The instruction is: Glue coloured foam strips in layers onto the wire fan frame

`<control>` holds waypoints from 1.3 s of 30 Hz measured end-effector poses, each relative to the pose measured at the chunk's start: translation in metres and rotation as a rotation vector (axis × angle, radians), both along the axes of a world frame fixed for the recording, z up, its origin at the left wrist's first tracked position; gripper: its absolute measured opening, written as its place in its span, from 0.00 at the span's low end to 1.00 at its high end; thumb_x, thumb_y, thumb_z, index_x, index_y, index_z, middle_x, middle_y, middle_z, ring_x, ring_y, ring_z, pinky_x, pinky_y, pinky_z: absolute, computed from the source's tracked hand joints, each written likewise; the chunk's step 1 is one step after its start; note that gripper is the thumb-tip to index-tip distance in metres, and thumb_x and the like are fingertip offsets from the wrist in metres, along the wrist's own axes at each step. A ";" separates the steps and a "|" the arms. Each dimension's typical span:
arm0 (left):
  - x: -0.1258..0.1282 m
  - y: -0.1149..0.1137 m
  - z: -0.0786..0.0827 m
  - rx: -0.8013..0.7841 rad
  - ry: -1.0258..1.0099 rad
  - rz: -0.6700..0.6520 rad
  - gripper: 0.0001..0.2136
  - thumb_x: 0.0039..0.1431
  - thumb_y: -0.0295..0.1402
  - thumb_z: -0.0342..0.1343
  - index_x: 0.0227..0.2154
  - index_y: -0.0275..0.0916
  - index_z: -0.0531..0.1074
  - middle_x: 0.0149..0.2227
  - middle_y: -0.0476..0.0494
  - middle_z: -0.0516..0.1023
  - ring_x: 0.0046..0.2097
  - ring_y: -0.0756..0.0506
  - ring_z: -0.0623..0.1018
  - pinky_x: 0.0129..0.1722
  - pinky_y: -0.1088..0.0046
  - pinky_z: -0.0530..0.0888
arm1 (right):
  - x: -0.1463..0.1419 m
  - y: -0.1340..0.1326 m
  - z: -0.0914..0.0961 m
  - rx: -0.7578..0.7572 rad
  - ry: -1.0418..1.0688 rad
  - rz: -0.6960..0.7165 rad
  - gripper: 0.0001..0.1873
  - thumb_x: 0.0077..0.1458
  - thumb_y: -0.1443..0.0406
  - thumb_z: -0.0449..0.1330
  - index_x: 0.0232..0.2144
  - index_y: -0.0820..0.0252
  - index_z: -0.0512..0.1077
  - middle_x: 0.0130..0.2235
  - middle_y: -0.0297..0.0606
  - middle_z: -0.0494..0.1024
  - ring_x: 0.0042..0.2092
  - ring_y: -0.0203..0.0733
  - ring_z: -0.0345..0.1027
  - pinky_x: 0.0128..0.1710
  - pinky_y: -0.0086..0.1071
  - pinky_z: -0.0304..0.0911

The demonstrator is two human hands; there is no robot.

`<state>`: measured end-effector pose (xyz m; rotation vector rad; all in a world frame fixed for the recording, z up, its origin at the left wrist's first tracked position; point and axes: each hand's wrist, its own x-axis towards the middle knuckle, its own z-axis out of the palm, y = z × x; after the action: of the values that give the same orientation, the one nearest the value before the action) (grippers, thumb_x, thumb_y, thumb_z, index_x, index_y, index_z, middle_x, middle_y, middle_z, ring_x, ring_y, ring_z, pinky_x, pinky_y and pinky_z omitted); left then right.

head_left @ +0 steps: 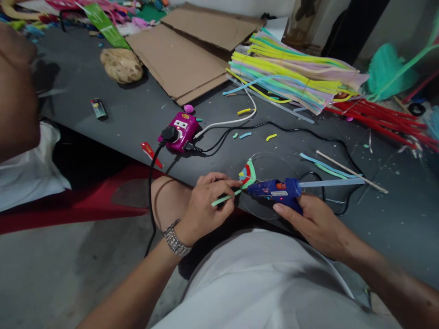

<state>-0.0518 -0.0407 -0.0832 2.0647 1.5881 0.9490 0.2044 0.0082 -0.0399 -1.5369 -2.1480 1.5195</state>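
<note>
My left hand (212,198), with a metal watch on its wrist, is closed around a light green pipe cleaner (222,200). A small piece of bent pipe cleaners (249,173) in green, red, blue and yellow sits at its fingertips. My right hand (308,219) grips a blue hot glue gun (283,192) by the handle. A translucent glue stick (332,183) juts from the back of the gun. The nozzle points left and is close to the green strip; whether it touches cannot be made out. Under the work lies a clear round disc (267,157).
A magenta power socket (181,130) with plugs and black cables stands left of centre. Behind are cardboard sheets (185,59), bundled pipe cleaners (291,73), red stems (380,119) and a stone (121,66). A lighter (99,109) lies left. Another person's arm (17,91) is at far left.
</note>
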 end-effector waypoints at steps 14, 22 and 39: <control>0.000 0.001 -0.001 0.008 -0.006 0.000 0.07 0.55 0.22 0.55 0.29 0.42 0.69 0.44 0.46 0.87 0.47 0.40 0.79 0.47 0.58 0.72 | -0.002 0.000 0.000 0.024 -0.041 0.018 0.23 0.66 0.48 0.52 0.35 0.59 0.75 0.31 0.36 0.76 0.33 0.41 0.67 0.32 0.33 0.60; 0.000 0.001 0.000 -0.007 -0.014 0.006 0.07 0.55 0.22 0.55 0.29 0.43 0.69 0.44 0.46 0.87 0.47 0.40 0.79 0.49 0.56 0.73 | -0.002 -0.001 -0.001 0.060 -0.079 0.036 0.25 0.66 0.46 0.51 0.29 0.58 0.71 0.32 0.38 0.77 0.33 0.42 0.67 0.34 0.35 0.61; 0.000 0.001 0.000 0.002 -0.023 0.002 0.08 0.55 0.21 0.55 0.28 0.43 0.69 0.44 0.46 0.87 0.47 0.40 0.79 0.48 0.57 0.73 | -0.003 0.000 -0.001 0.101 -0.074 0.083 0.23 0.68 0.48 0.50 0.36 0.58 0.75 0.41 0.43 0.82 0.43 0.49 0.74 0.47 0.42 0.66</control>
<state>-0.0519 -0.0399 -0.0834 2.0468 1.5790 0.9723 0.2018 0.0087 -0.0405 -1.5122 -2.3184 1.3741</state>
